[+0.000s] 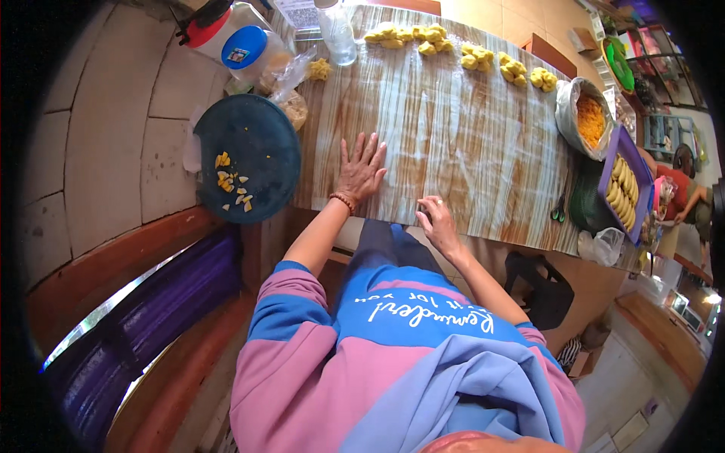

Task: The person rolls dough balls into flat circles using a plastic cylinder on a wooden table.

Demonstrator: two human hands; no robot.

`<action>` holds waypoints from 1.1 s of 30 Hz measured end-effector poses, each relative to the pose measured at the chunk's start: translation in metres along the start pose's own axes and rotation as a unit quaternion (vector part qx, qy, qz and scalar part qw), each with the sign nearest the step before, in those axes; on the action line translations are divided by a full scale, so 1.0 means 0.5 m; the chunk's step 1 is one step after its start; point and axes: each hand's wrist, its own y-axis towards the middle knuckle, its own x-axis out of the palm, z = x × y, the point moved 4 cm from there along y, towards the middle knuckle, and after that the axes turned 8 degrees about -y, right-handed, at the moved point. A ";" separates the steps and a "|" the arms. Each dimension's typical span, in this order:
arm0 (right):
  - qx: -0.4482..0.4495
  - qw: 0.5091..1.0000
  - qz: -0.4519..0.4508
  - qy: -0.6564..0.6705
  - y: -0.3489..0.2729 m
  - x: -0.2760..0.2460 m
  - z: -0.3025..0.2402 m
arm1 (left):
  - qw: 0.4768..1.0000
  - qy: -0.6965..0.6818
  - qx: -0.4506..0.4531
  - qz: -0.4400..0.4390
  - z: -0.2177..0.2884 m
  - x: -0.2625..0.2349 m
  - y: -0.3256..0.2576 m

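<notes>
My left hand [361,167] lies flat on the wood-patterned table cover [453,136], palm down, fingers spread, with nothing in it. At the table's near edge is my right hand [439,220], its fingers loosely bent and the thumb apart from them; I see nothing held there. To the left of my left hand sits a round dark green tray [264,136] with small yellow and white pieces [226,181] on it. Along the far edge lie several clumps of yellow dough [477,57]. A smaller yellow lump [319,69] rests at the far left.
A clear bottle [337,34], a blue-lidded jar [245,49] and a red-lidded container [208,30] stand far left. At right are a lined bowl of orange shreds [590,117], a purple tray of pale shaped pieces [610,170] and scissors [558,211]. A black stool [540,287] stands below; another person [680,192] is beyond.
</notes>
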 end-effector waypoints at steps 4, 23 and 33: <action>-0.008 0.999 0.024 0.020 0.004 -0.001 0.003 | 1.000 0.015 0.007 -0.005 0.002 -0.008 0.009; 0.034 0.999 0.019 0.032 0.101 -0.033 -0.076 | 0.998 -0.019 0.065 -0.020 0.001 0.005 0.026; -0.389 0.894 0.119 -0.187 0.499 -0.249 -0.559 | 0.993 -0.095 0.067 -0.016 0.001 -0.022 0.033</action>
